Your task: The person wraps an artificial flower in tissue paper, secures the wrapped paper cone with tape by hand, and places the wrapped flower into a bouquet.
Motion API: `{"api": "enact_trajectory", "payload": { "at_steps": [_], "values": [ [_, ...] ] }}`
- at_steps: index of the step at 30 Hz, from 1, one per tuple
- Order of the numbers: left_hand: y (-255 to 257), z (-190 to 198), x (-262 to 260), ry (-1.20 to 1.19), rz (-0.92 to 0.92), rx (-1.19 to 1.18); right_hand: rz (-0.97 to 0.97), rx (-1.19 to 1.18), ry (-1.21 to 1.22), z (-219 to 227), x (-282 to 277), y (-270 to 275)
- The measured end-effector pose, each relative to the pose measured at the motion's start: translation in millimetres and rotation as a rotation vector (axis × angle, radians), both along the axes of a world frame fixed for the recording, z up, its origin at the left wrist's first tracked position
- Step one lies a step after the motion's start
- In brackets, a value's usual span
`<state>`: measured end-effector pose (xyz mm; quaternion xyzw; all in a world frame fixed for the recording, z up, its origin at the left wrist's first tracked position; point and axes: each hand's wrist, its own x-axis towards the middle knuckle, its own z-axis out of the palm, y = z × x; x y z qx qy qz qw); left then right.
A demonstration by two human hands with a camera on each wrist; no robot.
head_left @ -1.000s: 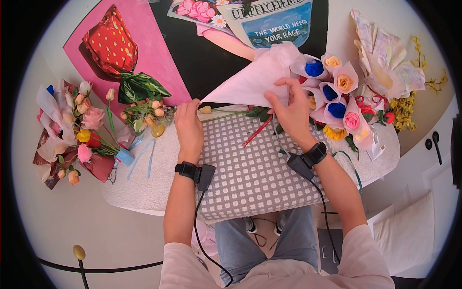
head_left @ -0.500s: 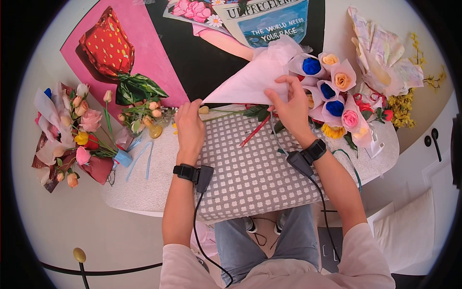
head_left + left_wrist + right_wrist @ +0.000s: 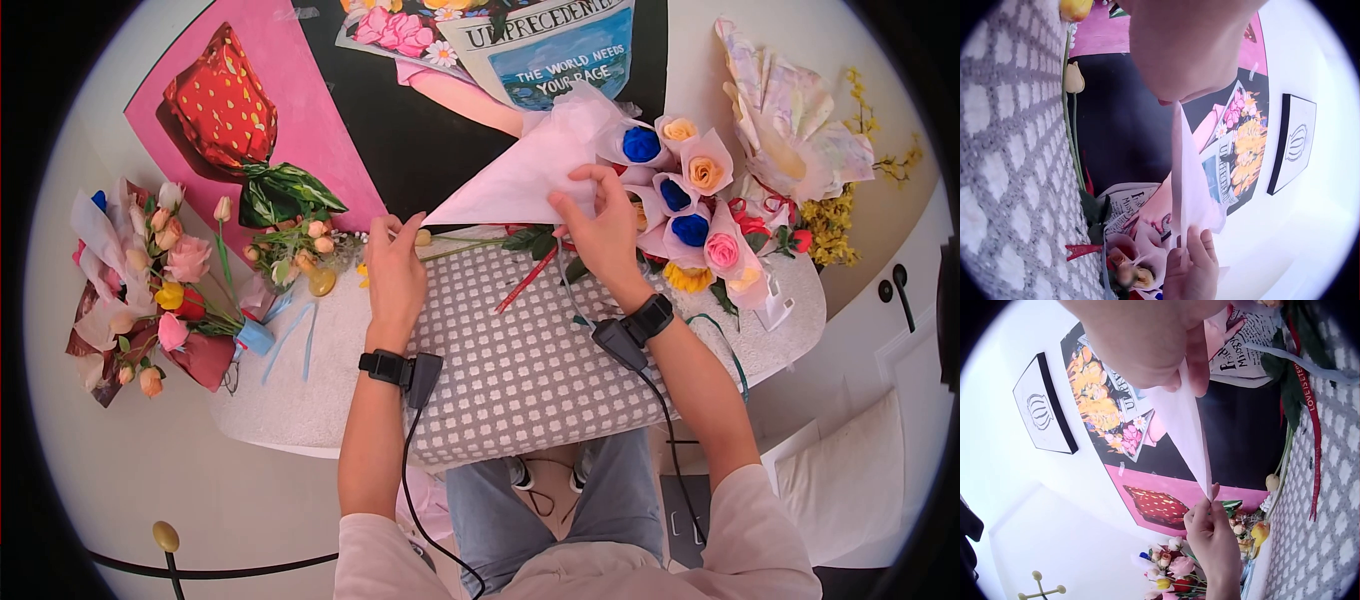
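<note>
Between the two hands stretches a folded sheet of pale pink wrapping paper (image 3: 515, 180), narrowing to a point at the left. My left hand (image 3: 397, 275) pinches that pointed corner between thumb and finger, as the right wrist view shows. At the wide end, my right hand (image 3: 610, 230) grips the paper's lower edge, thumb on one face and fingers on the other. Just right of it are individually wrapped roses (image 3: 708, 174) in blue, peach and pink. Behind and below the paper lie a cream tulip (image 3: 1075, 78) and a red printed ribbon (image 3: 1310, 419).
A grey-and-white patterned cushion (image 3: 530, 350) lies on the white table (image 3: 270, 405). Mixed flowers (image 3: 185, 260) stand at the left, with pale blue ribbon (image 3: 290, 340) beside them. A floral-wrapped bouquet (image 3: 790, 130) is at the back right. Painted posters (image 3: 230, 110) lean behind.
The left fingers have spread slightly at the paper's corner. The right hand keeps its hold on the wide end. The head view has shifted a little.
</note>
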<state>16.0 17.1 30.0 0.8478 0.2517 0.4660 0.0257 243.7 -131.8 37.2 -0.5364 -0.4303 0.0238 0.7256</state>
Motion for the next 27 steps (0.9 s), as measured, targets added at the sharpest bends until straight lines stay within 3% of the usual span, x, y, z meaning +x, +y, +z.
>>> {"api": "enact_trajectory", "payload": {
  "at_steps": [8, 10, 16, 27],
  "values": [
    [2, -2, 0, 0.045, 0.022, -0.079, 0.006, 0.011, -0.011, -1, 0, 1],
    [1, -2, 5, -0.135, -0.017, -0.098, 0.013, 0.023, -0.007, 1, -1, 0],
    [10, -7, 3, -0.122, -0.057, 0.059, 0.008, 0.021, -0.01, 2, 0, 0],
    [5, -6, 2, -0.053, -0.064, 0.04, 0.004, 0.022, -0.003, 4, -2, -2]
  ]
}}
